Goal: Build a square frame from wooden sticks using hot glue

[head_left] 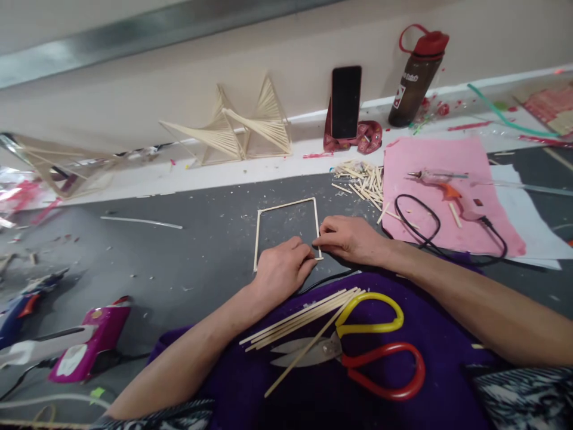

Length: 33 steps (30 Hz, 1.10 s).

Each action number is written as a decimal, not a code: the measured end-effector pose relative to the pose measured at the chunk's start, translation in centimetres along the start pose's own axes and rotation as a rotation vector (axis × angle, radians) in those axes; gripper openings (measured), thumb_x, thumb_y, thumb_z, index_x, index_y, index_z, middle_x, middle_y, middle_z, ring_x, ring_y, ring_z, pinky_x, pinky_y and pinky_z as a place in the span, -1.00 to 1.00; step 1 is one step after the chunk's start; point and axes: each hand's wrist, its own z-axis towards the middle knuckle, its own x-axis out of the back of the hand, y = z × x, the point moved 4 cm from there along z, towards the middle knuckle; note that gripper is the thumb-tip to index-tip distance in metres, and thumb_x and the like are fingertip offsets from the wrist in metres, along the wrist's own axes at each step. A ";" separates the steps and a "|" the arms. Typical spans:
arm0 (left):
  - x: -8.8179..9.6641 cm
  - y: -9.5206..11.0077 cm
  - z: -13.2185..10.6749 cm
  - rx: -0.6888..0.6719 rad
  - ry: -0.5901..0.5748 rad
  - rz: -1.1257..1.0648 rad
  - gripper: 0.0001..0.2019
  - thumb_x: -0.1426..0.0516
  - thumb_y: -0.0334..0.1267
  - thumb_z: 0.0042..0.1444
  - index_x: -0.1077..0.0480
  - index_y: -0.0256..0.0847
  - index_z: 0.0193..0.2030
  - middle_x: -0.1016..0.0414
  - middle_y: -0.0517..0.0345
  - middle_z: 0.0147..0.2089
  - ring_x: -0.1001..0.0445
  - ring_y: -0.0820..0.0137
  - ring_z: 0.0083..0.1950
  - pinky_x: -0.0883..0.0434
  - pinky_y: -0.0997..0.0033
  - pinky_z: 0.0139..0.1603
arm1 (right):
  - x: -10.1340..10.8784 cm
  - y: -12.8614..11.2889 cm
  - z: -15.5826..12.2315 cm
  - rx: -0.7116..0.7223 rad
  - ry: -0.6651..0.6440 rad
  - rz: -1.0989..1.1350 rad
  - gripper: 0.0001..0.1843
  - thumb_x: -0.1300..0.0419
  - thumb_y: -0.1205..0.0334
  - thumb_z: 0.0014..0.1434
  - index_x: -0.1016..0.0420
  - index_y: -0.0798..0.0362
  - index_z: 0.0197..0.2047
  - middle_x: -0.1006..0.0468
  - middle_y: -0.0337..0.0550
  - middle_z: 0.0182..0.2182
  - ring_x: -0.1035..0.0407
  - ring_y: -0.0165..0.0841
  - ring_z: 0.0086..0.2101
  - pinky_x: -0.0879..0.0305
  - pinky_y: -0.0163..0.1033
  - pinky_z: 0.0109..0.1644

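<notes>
A thin rectangular stick frame lies flat on the grey floor in front of me. My left hand rests on its near edge with the fingers curled and pressed onto the stick. My right hand pinches the frame's near right corner, its fingertips meeting those of the left hand. Across my purple lap lie a bundle of long sticks and scissors with one yellow and one red handle.
A pink sheet at right carries an orange glue gun and its black cord. A pile of short sticks, a phone, a bottle and stick models line the wall. Another glue gun lies at left.
</notes>
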 end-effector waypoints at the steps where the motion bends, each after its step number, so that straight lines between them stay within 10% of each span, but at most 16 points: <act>1: 0.0 -0.1 0.0 -0.003 0.007 -0.002 -0.74 0.03 -0.11 0.23 -0.43 -0.15 -0.24 -0.44 0.14 -0.27 -0.43 0.44 -0.26 -0.27 0.47 -0.33 | -0.1 0.1 0.0 -0.005 0.001 0.002 -0.82 -0.08 0.21 0.22 -0.51 -0.07 -0.19 -0.42 -0.18 -0.28 -0.26 -0.41 -0.28 -0.07 -0.32 -0.33; 33: -0.2 0.7 -0.7 -0.035 0.048 0.084 -0.73 0.08 -0.16 0.26 -0.39 -0.20 -0.25 -0.42 0.09 -0.25 -0.43 0.35 -0.23 -0.30 0.39 -0.36 | -0.3 0.1 -0.1 -0.036 -0.047 0.040 -0.76 -0.05 0.20 0.24 -0.54 -0.11 -0.15 -0.43 -0.18 -0.31 -0.28 -0.43 -0.34 -0.09 -0.35 -0.34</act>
